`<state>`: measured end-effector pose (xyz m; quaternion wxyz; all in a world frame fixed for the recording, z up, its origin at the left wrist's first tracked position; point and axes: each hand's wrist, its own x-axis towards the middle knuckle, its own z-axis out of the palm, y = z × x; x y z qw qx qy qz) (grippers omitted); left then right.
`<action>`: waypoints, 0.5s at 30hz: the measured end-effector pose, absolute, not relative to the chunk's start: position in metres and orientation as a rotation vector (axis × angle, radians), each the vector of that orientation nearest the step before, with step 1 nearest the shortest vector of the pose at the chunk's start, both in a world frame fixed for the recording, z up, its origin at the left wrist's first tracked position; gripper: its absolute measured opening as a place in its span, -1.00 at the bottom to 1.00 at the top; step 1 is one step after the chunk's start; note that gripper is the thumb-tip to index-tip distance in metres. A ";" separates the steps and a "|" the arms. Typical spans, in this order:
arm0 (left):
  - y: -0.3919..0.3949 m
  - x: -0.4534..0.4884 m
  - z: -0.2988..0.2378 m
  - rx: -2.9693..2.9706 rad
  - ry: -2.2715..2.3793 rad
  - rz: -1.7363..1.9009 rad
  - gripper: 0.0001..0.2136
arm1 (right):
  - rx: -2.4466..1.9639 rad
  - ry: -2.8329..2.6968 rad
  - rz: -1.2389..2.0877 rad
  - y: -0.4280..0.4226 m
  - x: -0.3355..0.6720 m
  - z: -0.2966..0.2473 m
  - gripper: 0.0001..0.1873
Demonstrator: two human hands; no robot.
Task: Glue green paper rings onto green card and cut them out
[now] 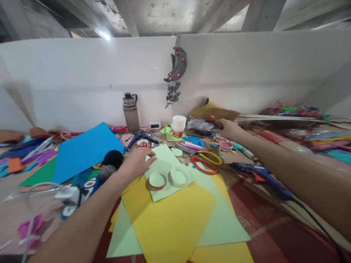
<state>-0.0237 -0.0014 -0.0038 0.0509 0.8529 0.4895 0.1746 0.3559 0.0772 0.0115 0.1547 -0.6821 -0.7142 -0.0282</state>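
My left hand (137,160) lies flat with fingers spread on the left edge of a pale green paper sheet (164,160). Two cut paper-cup rings (168,178) stand on that sheet, just right of the hand. My right hand (228,128) reaches far back toward a crumpled clear plastic bag (201,124) and a curled gold sheet (212,111); its fingers curl at the bag's edge, and what they grip is hidden. A stack of white paper cups (178,126) stands left of that hand.
Yellow sheets (170,219) and green sheets lie in front of me. A blue sheet (85,149) is at left. Red and yellow scissors (205,160), two blue glue guns (263,175), a grey bottle (131,113), black yarn (113,159) and scraps crowd the table. A white partition (82,80) stands behind.
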 end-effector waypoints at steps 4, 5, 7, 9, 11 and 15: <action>-0.003 -0.024 -0.002 2.495 1.516 0.559 -0.72 | -1.744 -2.152 -0.017 0.043 0.300 0.018 -0.64; -0.003 -0.024 -0.002 2.485 1.517 0.567 -0.72 | -1.701 -2.192 0.002 0.035 0.288 0.019 -0.68; -0.003 -0.025 -0.001 2.483 1.506 0.587 -0.72 | -1.612 -2.296 0.033 0.021 0.269 0.020 -0.72; -0.004 -0.025 0.000 2.489 1.488 0.601 -0.71 | -1.703 -2.382 -0.016 0.014 0.260 0.020 -0.73; -0.005 -0.025 0.001 2.485 1.469 0.608 -0.71 | -1.875 -2.451 -0.066 0.011 0.260 0.018 -0.73; -0.008 -0.024 0.003 2.470 1.455 0.631 -0.72 | -2.056 -2.526 -0.021 0.008 0.265 0.002 -0.73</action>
